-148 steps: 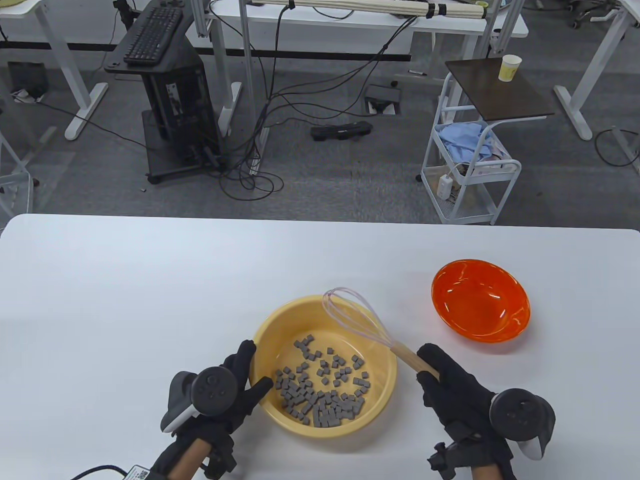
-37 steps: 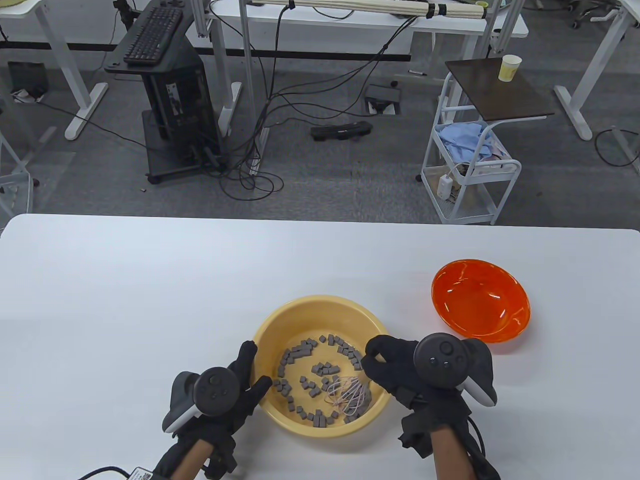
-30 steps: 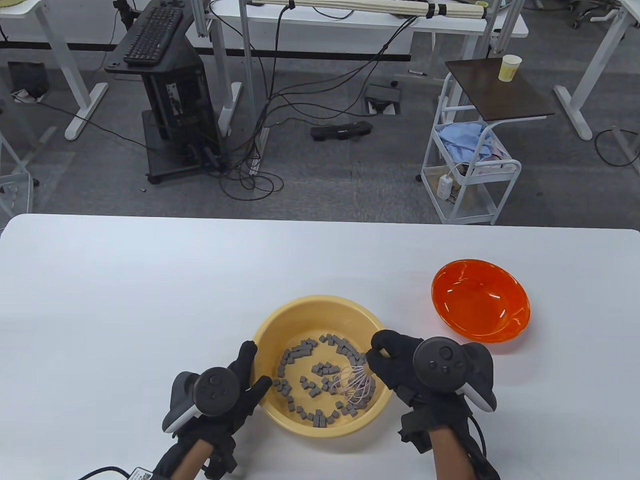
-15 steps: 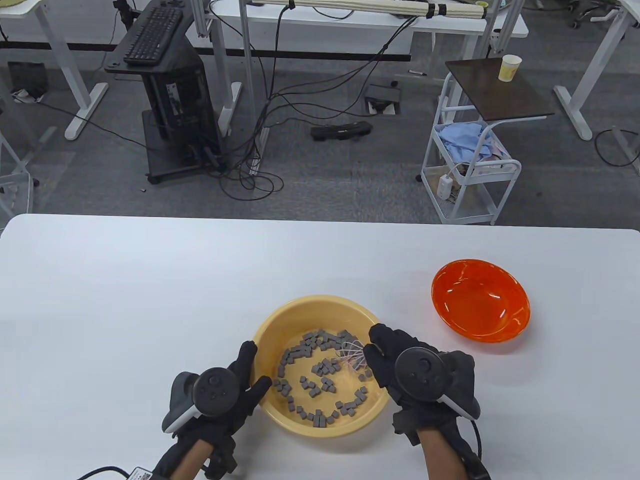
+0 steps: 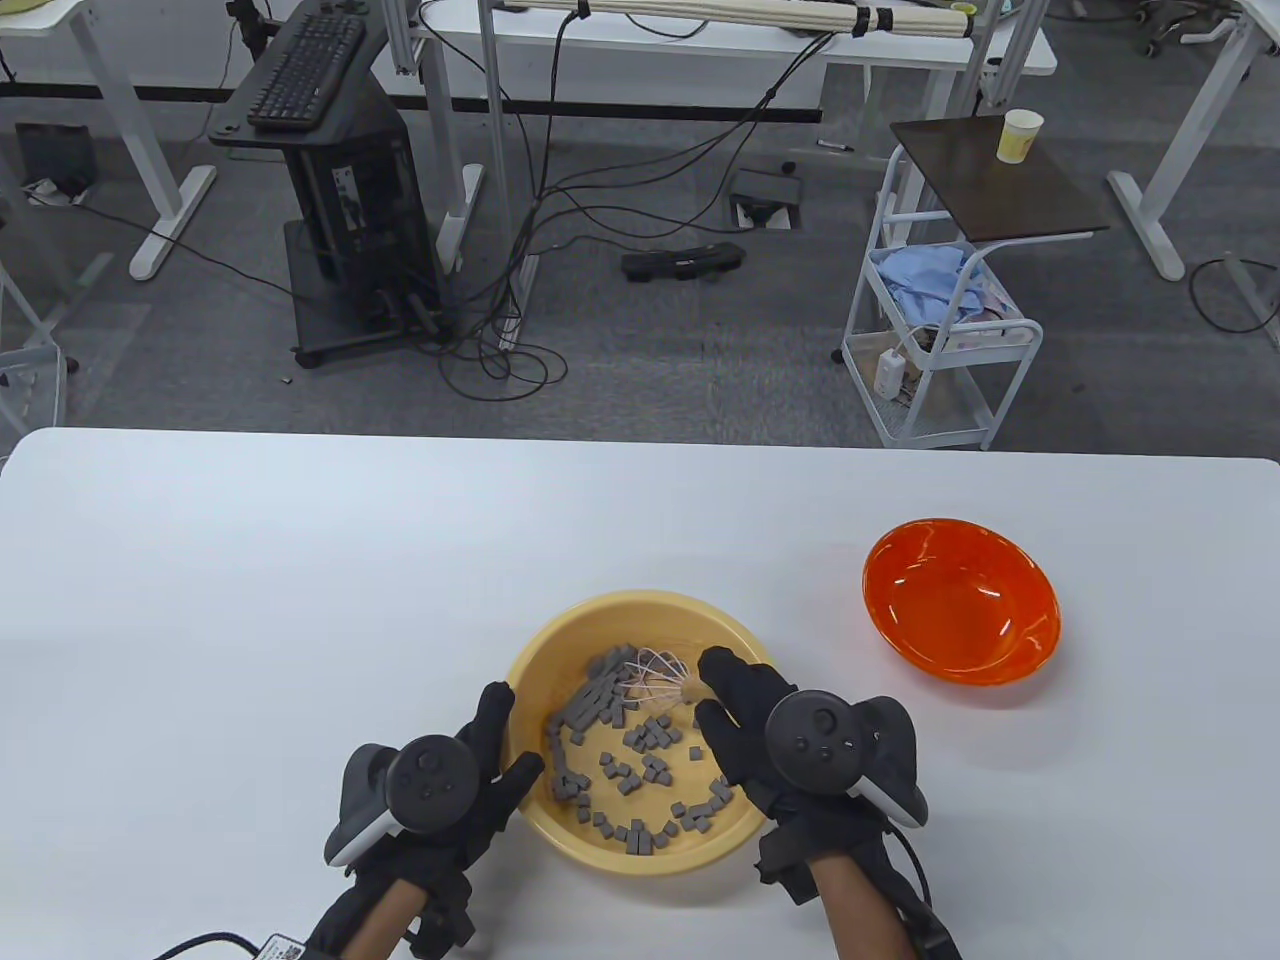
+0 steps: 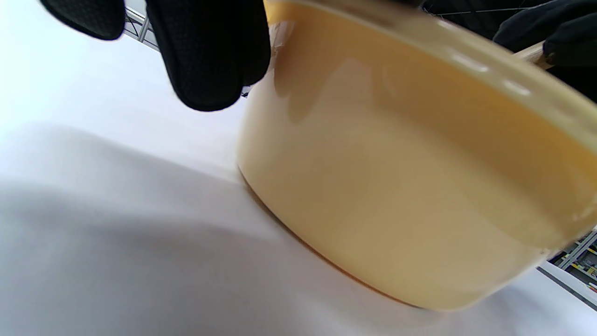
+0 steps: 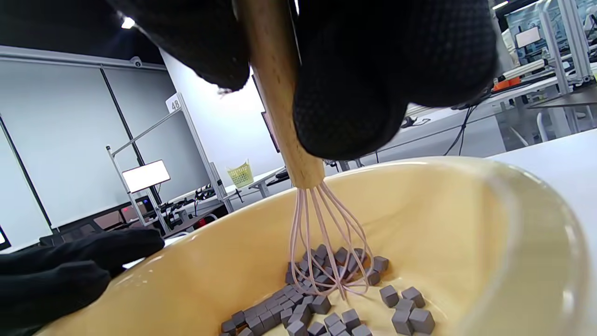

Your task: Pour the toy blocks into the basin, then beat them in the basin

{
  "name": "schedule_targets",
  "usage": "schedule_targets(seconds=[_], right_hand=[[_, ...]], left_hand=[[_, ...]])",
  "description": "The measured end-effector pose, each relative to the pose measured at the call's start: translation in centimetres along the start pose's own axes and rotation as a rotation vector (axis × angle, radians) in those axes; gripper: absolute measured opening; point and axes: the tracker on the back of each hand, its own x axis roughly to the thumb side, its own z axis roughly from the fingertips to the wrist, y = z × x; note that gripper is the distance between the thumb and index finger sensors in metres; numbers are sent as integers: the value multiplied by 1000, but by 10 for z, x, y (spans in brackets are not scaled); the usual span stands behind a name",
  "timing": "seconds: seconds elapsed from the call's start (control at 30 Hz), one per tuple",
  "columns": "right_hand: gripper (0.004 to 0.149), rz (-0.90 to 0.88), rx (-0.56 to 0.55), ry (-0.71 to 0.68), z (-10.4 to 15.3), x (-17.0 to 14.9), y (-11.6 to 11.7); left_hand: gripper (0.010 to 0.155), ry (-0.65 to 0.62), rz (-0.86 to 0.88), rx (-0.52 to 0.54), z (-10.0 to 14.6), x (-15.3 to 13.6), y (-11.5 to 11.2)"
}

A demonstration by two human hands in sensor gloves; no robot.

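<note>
A yellow basin (image 5: 560,650) (image 6: 396,186) (image 7: 466,224) sits near the table's front edge, holding several small grey toy blocks (image 5: 640,745) (image 7: 326,308). My right hand (image 5: 745,715) (image 7: 345,70) grips the wooden handle of a pink-wired whisk (image 5: 655,675) (image 7: 322,242), whose wires stand among the blocks at the basin's far side. My left hand (image 5: 490,760) (image 6: 205,51) holds the basin's left rim, with the thumb over the edge and the fingers against the outer wall.
An empty orange bowl (image 5: 960,600) stands to the right of the basin. The white table (image 5: 300,600) spreads wide to the left and behind. Beyond its far edge are a white trolley (image 5: 940,340) and desks.
My right hand has swept the whisk from the basin's near right round to its far side, pushing blocks toward the left wall. The left hand and basin have stayed put.
</note>
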Motion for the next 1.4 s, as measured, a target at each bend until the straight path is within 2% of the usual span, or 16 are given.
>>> schedule_targets(seconds=[0.2,0.37,0.53,0.73,1.0,1.23,1.4], right_hand=[[48,-17,9,-47,-1,6,7],[48,-160,59,-97,-3,8,11],[51,-279,80,-124,-4,6,5],[52,-289,85,-126,-2,3,-9],[45,-213,41,-82,4,-1,-26],[43,-29,-44,-23,10,-2,-39],[42,49,-106,-8,12,1,-40]], left_hand=[[76,0,5,0,0,0,0],[75,0,4,0,0,0,-1],[75,-1,3,0,0,0,-1],[76,-1,3,0,0,0,-1],[76,-1,3,0,0,0,-1],[76,-1,3,0,0,0,-1],[76,-1,3,0,0,0,-1]])
